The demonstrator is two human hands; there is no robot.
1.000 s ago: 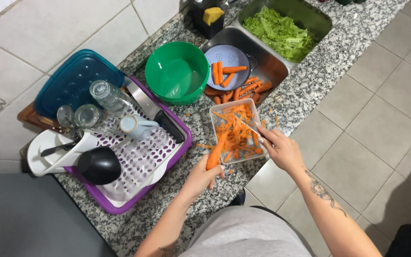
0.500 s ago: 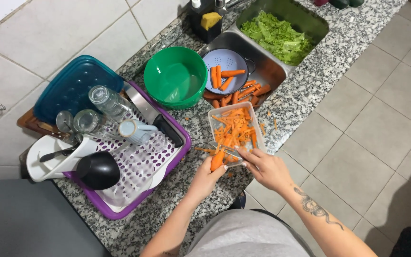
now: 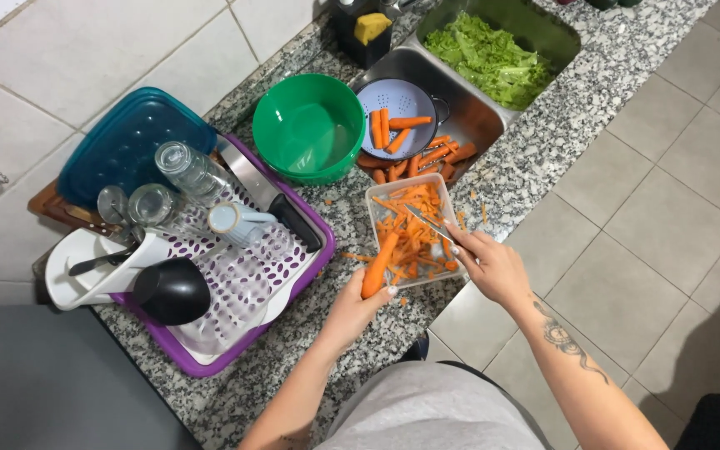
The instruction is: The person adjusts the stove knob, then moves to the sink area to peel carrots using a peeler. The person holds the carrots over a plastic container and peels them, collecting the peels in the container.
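Observation:
My left hand [image 3: 352, 310] grips the lower end of a whole carrot [image 3: 379, 266], which slants up over the near left corner of a clear rectangular container [image 3: 375, 190] full of orange carrot peelings. My right hand [image 3: 492, 267] holds a thin metal peeler [image 3: 428, 222] whose blade points up and left over the peelings, just right of the carrot. Both hands hover at the counter's front edge.
A sink [image 3: 470, 100] holds a blue colander [image 3: 397, 117] with carrots, more carrots beside it. A second basin [image 3: 548, 23] holds lettuce. A green bowl [image 3: 308, 127], a purple dish rack [image 3: 320, 247] with glasses, a knife and a black cup, and a blue lid [image 3: 127, 150] stand left.
My right hand drew the peeler down along the carrot toward me, then moved back up over the container. My left hand kept the carrot in place.

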